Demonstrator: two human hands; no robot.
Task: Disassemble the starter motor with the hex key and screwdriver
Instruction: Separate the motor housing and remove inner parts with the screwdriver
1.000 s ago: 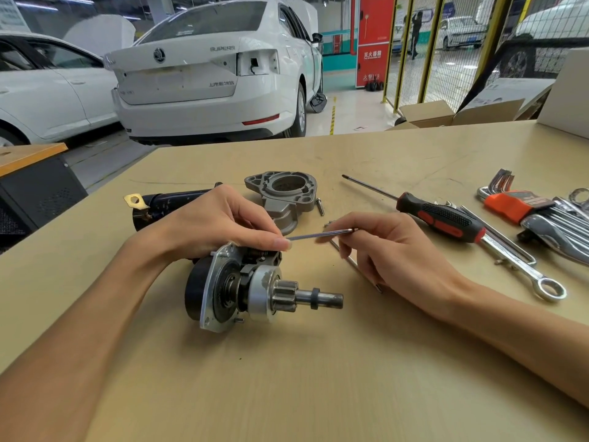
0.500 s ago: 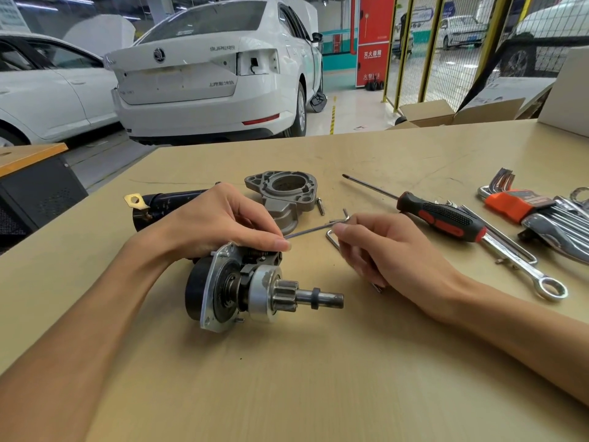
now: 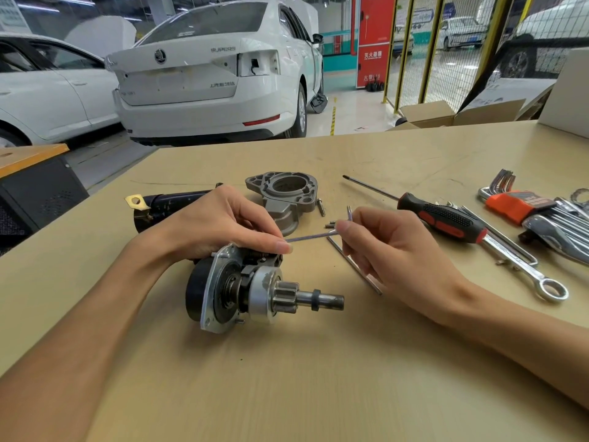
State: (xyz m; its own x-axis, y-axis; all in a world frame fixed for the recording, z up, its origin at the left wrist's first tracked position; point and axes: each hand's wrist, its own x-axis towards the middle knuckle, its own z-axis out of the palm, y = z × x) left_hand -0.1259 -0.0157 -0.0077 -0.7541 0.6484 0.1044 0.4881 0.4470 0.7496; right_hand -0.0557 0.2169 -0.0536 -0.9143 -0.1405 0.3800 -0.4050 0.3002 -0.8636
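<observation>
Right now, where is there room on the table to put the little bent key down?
The bare table in front of the motor, between both arms, is free. It is crowded on the right, around the screwdriver, the spanner and the key set.

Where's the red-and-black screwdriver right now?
The red-and-black screwdriver lies on the tan table, right of centre in the head view, just beyond the right hand, handle against the silver combination wrench.

Your starter motor [image 3: 242, 287] lies on its side, pinion shaft pointing right. The slim hex key [image 3: 310, 235] angles into its top. The red-black screwdriver [image 3: 441, 220] lies right of the motor.
</observation>
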